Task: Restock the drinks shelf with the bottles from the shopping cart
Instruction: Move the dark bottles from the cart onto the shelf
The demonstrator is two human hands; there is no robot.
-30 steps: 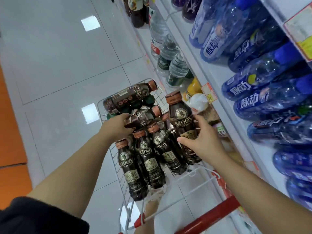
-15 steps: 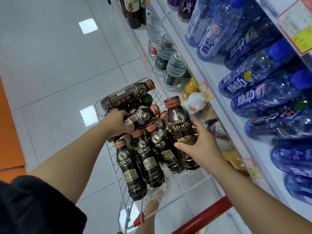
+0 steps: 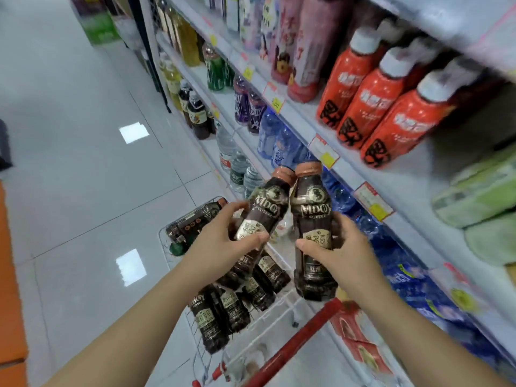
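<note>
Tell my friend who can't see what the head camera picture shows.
The left hand grips one coffee bottle and the right hand grips a second coffee bottle above a wire shopping cart holding more. Shelves of red bottles and blue bottles stand on the right.

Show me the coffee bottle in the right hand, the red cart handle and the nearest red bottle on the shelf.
coffee bottle point(image 3: 312, 213) in right hand point(image 3: 344, 248): head view, upper label.
red cart handle point(image 3: 294, 343): head view, middle of bar.
nearest red bottle point(image 3: 405, 127): head view, red body.
</note>
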